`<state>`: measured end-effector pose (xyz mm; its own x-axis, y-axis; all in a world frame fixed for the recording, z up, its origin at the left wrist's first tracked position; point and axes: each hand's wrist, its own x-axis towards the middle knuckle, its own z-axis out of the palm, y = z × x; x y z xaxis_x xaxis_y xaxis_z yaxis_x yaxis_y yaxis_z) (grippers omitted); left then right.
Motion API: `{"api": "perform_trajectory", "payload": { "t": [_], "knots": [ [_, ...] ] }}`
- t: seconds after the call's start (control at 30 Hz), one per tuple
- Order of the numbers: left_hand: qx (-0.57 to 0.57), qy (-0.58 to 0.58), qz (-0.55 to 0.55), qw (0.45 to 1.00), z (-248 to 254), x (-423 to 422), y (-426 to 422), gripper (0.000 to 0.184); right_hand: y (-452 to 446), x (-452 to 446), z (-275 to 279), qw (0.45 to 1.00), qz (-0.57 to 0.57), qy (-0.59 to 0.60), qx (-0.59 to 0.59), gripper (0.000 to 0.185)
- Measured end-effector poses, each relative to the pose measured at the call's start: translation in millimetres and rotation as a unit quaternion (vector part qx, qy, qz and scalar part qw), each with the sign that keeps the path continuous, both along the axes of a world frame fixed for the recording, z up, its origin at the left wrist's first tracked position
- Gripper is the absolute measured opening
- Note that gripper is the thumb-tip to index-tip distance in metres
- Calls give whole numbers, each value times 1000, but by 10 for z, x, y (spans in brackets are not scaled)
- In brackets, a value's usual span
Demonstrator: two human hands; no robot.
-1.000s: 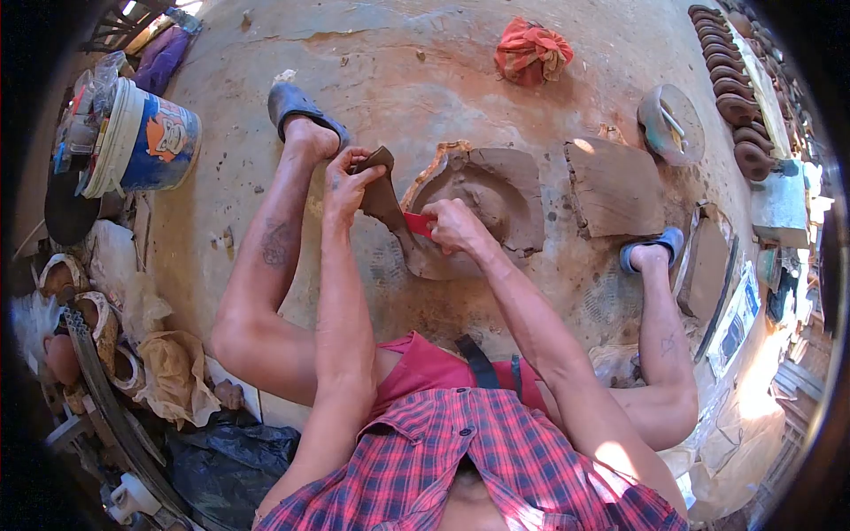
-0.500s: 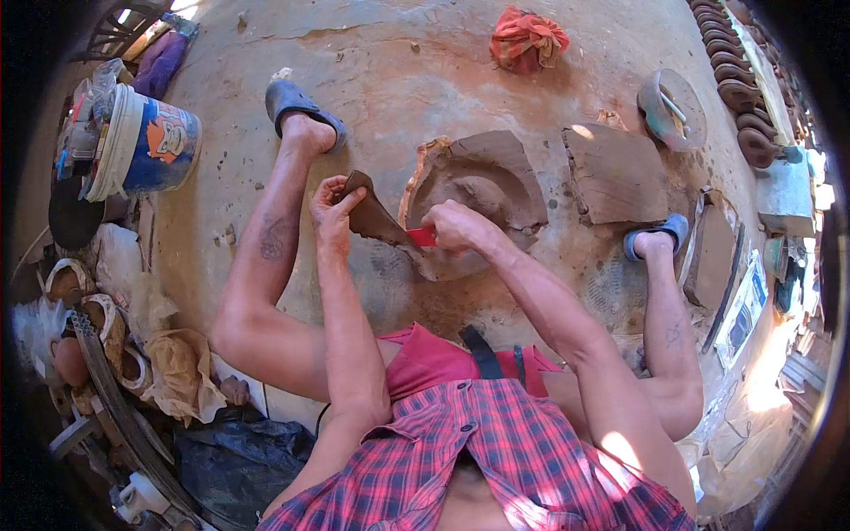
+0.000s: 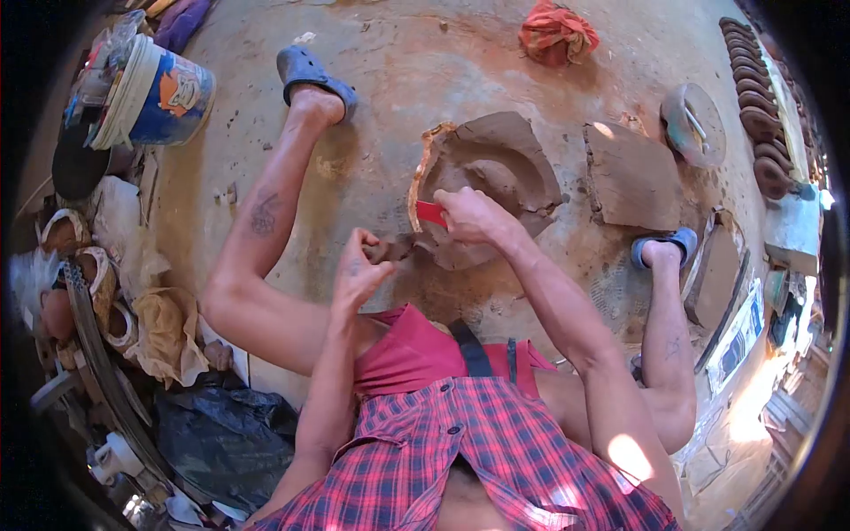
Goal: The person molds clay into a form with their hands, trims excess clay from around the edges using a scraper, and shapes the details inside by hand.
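Note:
In front of me on the floor lies a mold (image 3: 415,190) with a pale, rough rim, lined with a dark clay slab (image 3: 522,150) that sinks into a hollow around a raised middle. The slab's edge is uneven and overhangs on the right and near sides. My right hand (image 3: 474,215) is closed on a flat red scraper (image 3: 430,213), held at the mold's left rim. Left of the mold, my left hand (image 3: 361,270) pinches a crumpled strip of clay (image 3: 390,250), whose far end reaches toward the mold's near edge.
Another clay slab (image 3: 633,177) lies to the right, with a round bowl (image 3: 693,126) behind it. A red cloth bundle (image 3: 558,34) sits at the back. On the left stands a bucket (image 3: 164,93); curved brown pieces (image 3: 757,97) line the far right.
The clay strip in my left hand has gone from a long hanging piece to a crumpled one, lower down. My right hand has moved the scraper up along the mold's left rim.

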<state>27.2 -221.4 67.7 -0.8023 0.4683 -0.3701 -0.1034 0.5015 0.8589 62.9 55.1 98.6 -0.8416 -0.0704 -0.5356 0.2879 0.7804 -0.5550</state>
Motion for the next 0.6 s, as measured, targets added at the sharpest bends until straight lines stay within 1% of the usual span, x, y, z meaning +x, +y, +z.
{"api": "perform_trajectory", "payload": {
  "t": [0.03, 0.1, 0.13, 0.2, 0.23, 0.27, 0.33, 0.37, 0.43, 0.47, 0.53, 0.6],
  "knots": [
    [-18, -3, 9, 1000, -40, 65, 100, 52, -15, -19, 20, 1000, -3, 4, 20, 30],
    [-102, 67, -35, 992, -27, 212, 193, 72, -53, -11, 25, 999, -1, 5, 38, 29],
    [-101, 66, -31, 992, -161, 304, 216, 72, -56, -15, 4, 999, 14, 6, 34, 29],
    [-165, 120, -47, 978, -486, 528, 250, 88, -85, 2, -49, 999, 26, 4, 29, 30],
    [-179, 153, -47, 971, -407, 603, 339, 103, -100, 14, -70, 999, 31, -5, 27, 30],
    [-178, 151, -48, 971, -335, 652, 435, 103, -102, 26, -91, 999, 36, -14, 26, 30],
    [-107, 189, 52, 975, -185, 747, 574, 113, -106, 71, -73, 998, 45, -17, 30, 30],
    [-108, 186, 54, 975, -138, 751, 618, 113, -107, 81, -67, 998, 56, -16, 34, 31],
    [-138, 199, -3, 970, -106, 744, 670, 121, -106, 102, -98, 997, 65, -27, 40, 31],
    [-138, 198, -3, 971, -119, 757, 688, 121, -101, 103, -110, 996, 71, -34, 47, 32],
    [-181, 187, -12, 966, -169, 781, 711, 116, -88, 108, -63, 994, 81, -45, 50, 32],
    [-172, 185, -14, 967, -196, 794, 694, 114, -83, 133, -44, 993, 86, -57, 52, 32]
  ]
}}
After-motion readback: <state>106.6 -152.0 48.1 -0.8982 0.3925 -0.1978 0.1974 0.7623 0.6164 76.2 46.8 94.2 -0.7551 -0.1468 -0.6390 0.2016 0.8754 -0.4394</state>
